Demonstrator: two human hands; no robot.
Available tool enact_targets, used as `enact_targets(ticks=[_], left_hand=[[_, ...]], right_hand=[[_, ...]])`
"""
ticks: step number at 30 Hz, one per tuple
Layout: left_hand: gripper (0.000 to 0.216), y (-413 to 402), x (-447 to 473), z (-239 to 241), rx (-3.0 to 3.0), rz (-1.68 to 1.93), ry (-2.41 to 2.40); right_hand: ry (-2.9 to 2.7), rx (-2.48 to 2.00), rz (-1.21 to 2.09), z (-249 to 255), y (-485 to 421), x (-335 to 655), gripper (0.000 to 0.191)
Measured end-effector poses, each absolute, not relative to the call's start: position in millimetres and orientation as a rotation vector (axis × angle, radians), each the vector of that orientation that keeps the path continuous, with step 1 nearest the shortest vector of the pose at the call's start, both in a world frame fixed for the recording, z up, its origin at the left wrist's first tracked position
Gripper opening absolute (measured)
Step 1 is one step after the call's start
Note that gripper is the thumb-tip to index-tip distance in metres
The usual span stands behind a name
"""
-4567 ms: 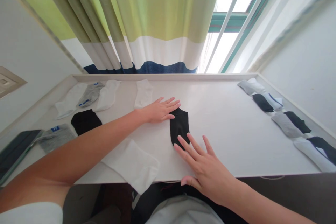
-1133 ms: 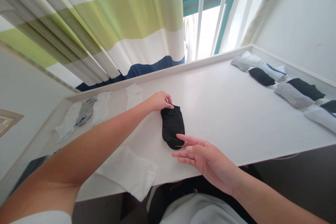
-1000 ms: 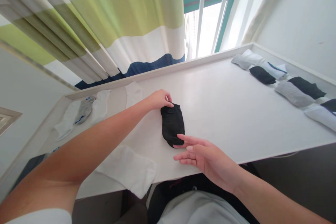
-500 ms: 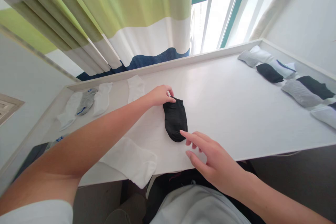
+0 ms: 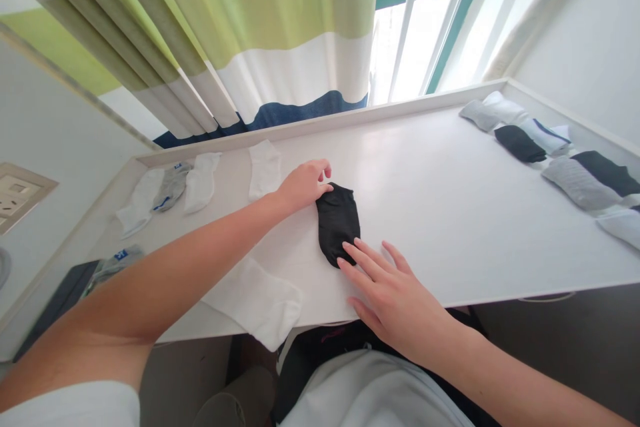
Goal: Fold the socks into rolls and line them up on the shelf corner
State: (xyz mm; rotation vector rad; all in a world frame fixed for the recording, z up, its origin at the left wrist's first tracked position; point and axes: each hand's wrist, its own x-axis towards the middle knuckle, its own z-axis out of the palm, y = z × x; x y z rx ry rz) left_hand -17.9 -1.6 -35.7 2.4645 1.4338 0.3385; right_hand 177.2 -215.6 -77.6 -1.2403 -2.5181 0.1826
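A black ankle sock (image 5: 339, 222) lies flat in the middle of the white table (image 5: 440, 200). My left hand (image 5: 303, 183) rests at its far cuff end, thumb and fingers touching the edge, loosely curled. Spread flat on the table, my right hand (image 5: 387, 288) has its fingertips on the sock's near toe end.
A white sock (image 5: 255, 300) hangs over the table's near edge at the left. More white and grey socks (image 5: 170, 187) lie at the far left, one white sock (image 5: 265, 167) behind my left hand. Paired socks (image 5: 550, 153) line the right side. Striped curtain (image 5: 260, 33) and window behind.
My right hand went from a sideways pointing pose to lying flat with fingertips on the sock's toe. My left hand loosened its pinch on the cuff. The camera tilted slightly.
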Motion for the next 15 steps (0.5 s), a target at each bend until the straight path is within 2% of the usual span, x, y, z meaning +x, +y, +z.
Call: enact_targets(ticks=[3,7,15], left_hand=[[0.01,-5.3,-24.0,-33.5,2.484,0.381,1.446],[0.017,-4.5,-29.0,-27.9,2.336,0.299,1.533],[0.014,3.9,-22.8,-34.2,2.244,0.239,1.523]], right_hand=[[-2.504,-1.222,0.163,-76.5,-213.7,175.5,0.053],[-2.526,-1.204,0.156,-80.9,-210.6,172.8,0.062],[-2.594,-1.225,0.182,-82.8,-209.9,169.6,0.058]])
